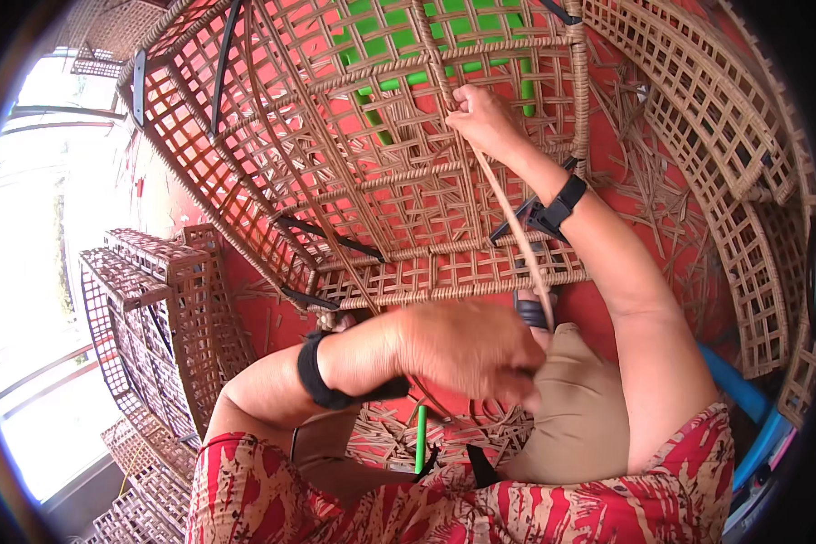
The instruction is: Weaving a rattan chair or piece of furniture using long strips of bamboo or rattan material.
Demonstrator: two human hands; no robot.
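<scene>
The right hand (482,118) is closed, pinching a tan rattan strand (515,227) against the far part of the woven basket frame (354,181). The strand runs down from there to the left hand (470,349), which is curled shut around its lower end, near the frame's front edge above the lap. Stacked woven frames (154,317) stand to the left on the red floor (635,163).
</scene>
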